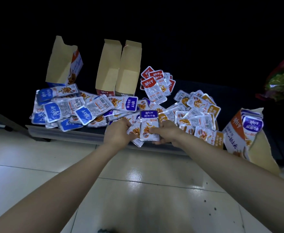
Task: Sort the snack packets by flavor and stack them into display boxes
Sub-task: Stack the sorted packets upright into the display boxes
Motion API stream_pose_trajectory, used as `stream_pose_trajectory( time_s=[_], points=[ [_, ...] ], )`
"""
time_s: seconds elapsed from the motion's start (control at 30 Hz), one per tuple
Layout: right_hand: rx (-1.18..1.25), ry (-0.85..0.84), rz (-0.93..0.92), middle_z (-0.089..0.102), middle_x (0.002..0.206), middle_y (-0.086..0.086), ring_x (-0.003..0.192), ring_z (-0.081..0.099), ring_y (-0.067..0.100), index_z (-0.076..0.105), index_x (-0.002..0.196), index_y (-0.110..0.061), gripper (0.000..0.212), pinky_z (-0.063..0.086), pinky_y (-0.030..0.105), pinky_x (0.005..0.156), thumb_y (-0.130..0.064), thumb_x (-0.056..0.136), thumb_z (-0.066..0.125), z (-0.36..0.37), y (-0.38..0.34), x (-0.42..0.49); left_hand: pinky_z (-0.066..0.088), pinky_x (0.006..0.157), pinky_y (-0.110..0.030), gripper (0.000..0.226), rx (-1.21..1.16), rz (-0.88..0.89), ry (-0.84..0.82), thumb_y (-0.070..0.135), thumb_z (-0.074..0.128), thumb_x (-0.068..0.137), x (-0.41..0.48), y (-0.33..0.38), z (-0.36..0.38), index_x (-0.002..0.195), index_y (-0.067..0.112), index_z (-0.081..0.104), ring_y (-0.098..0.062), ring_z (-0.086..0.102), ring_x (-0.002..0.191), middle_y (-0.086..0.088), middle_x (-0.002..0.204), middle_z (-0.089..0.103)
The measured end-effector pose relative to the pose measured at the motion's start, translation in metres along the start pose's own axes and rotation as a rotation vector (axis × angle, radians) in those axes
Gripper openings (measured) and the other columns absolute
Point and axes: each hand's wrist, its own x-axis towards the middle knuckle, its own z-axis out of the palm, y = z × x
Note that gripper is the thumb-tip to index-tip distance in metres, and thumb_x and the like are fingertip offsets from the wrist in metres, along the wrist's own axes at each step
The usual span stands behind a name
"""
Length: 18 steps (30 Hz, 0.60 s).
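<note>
Both hands are busy: the left hand [118, 133] and right hand [169, 132] curl round a small stack of packets [148, 121] between them, a purple one on top with the right thumb pressed on its face. How many are in that stack I can't tell.

Four boxes are in play. Far beyond the left hand stands the blue box [62, 64]. Straight ahead of the hands, the red box [108, 69] and the brown box [129, 69] stand touching. All three show only bare cardboard inside. Right of the right hand, the torn box [235, 132] leans, holding a stack of purple packets [252, 126].

There are three loose heaps on the dark table [67, 133]: blue packets [67, 111] left of the left hand, red packets [154, 83] beyond the hands, and yellow packets [201, 111] beyond the right hand. They overlap too much to count.
</note>
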Motion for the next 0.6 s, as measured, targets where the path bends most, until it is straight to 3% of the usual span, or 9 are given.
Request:
stream_pose_trajectory(
  time_s=[0.1,0.2,0.27,0.3,0.37,0.5,0.6],
  points=[
    [0.007,0.037,-0.012,0.066,0.110,0.011,0.088,0.065,0.021,0.058,0.115,-0.003,0.027,0.058,0.025,0.056,-0.015,0.092,0.065,0.003,0.000,0.001,0.047,0.076,-0.030,0.030,-0.095,-0.042,-0.019,0.026,0.076,0.080,0.001,0.008,-0.003,0.104,0.013,0.063,-0.019,0.059,0.089,-0.002,0.099,0.064],
    [0.084,0.092,-0.016,0.066,0.100,0.009,0.077,0.063,0.016,0.060,0.101,-0.005,0.016,0.055,0.022,0.052,-0.011,0.090,0.068,0.004,-0.001,0.003,0.055,0.066,-0.028,0.013,-0.623,-0.204,-0.164,0.010,0.072,0.085,-0.002,0.013,-0.003,0.090,0.007,0.061,-0.016,0.060,0.073,-0.005,0.090,0.064],
    [0.145,0.077,0.015,0.066,0.092,0.006,0.073,0.060,0.013,0.059,0.094,-0.008,0.012,0.051,0.021,0.054,-0.009,0.088,0.069,0.001,-0.002,0.002,0.057,0.060,-0.021,0.022,-0.904,-0.271,-0.273,0.003,0.069,0.085,-0.008,0.014,-0.003,0.105,0.000,0.060,-0.016,0.066,0.075,-0.011,0.102,0.067],
    [0.151,0.057,0.026,0.067,0.095,0.007,0.076,0.061,0.014,0.060,0.099,-0.006,0.014,0.050,0.022,0.056,-0.008,0.088,0.069,0.000,-0.004,0.002,0.058,0.061,-0.022,0.031,-0.954,-0.273,-0.311,0.001,0.069,0.085,-0.008,0.013,-0.003,0.113,-0.003,0.058,-0.017,0.068,0.079,-0.014,0.109,0.067],
    [0.174,0.019,0.007,0.067,0.104,0.009,0.085,0.062,0.017,0.061,0.110,-0.005,0.021,0.050,0.024,0.066,-0.005,0.090,0.066,-0.004,-0.007,0.003,0.060,0.067,-0.026,0.026,-0.980,-0.232,-0.361,0.005,0.067,0.087,-0.009,0.013,-0.006,0.112,-0.002,0.059,-0.020,0.069,0.084,-0.016,0.109,0.068],
    [0.250,-0.111,-0.091,0.068,0.110,0.010,0.097,0.065,0.022,0.061,0.116,-0.006,0.025,0.053,0.032,0.087,0.002,0.093,0.057,-0.009,-0.016,0.000,0.059,0.075,-0.035,0.021,-1.134,-0.218,-0.297,0.024,0.060,0.094,-0.009,0.018,-0.016,0.109,0.009,0.061,-0.026,0.071,0.088,-0.015,0.101,0.072],
    [0.147,-0.278,-0.126,0.070,0.103,0.006,0.093,0.066,0.019,0.062,0.113,-0.008,0.023,0.054,0.028,0.081,0.002,0.092,0.058,0.002,-0.019,-0.008,0.058,0.073,-0.038,0.032,-1.146,-0.205,-0.136,0.009,0.064,0.090,-0.009,0.018,-0.013,0.118,0.012,0.049,-0.023,0.069,0.087,-0.014,0.111,0.068]
  ],
)
